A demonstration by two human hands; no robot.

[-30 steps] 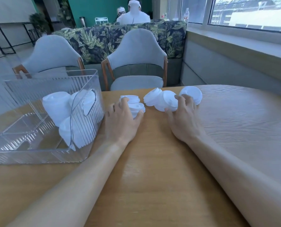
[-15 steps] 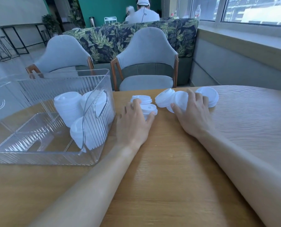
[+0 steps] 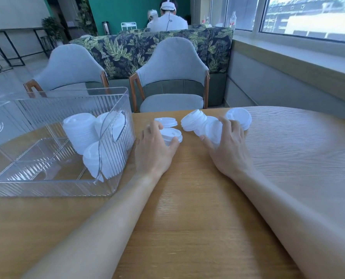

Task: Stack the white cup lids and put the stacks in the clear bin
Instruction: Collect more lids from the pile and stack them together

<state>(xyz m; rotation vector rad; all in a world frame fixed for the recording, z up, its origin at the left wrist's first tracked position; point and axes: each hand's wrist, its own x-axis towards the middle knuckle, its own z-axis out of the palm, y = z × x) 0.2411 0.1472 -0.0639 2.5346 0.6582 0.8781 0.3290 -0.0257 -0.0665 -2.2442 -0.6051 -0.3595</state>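
White cup lids lie at the far side of the wooden table (image 3: 187, 198). My left hand (image 3: 153, 152) grips a short stack of lids (image 3: 171, 134) between thumb and fingers, just right of the clear bin (image 3: 47, 186). A single lid (image 3: 166, 121) lies flat behind that stack. My right hand (image 3: 230, 150) curls round a tilted lid (image 3: 213, 131); a tipped stack of lids (image 3: 193, 122) lies to its left and a flat lid (image 3: 239, 117) behind it. Three stacks of lids (image 3: 81, 131) lean inside the bin at its right end.
The bin's left part holds only clear dividers (image 3: 33, 156). Two grey chairs (image 3: 171, 77) stand behind the table's far edge, with a leaf-print sofa back beyond them. A window sill (image 3: 298, 65) runs along the right. A person sits far back, facing away.
The view has shifted, so everything sits further right in frame. Both hands stay on the same lids; my right hand's fingers have closed more round the tilted lid.
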